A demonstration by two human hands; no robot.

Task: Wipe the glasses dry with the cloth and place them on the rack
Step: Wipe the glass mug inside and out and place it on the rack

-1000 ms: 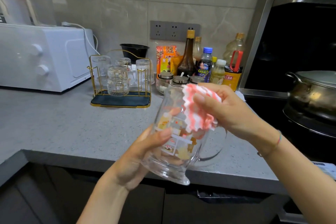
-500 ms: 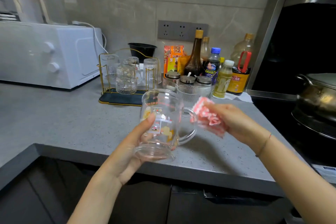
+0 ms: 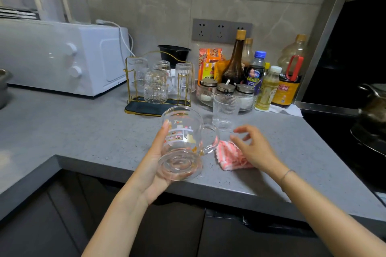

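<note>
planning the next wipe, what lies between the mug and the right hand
The pink cloth, lying on the counter between mug and right hand, head view.

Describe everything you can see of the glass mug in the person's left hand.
The mug is clear glass with coloured pictures printed on its side, a loop handle on its right and a thick round base. It is tilted, base toward the camera, mouth facing away. The left hand grips it, thumb on its side, over the counter edge.

A white boxy microwave (image 3: 62, 56) sits on the grey speckled counter (image 3: 83, 135); a tall brown glass sauce bottle (image 3: 235, 64) stands near grey wall sockets (image 3: 221, 31)
</note>
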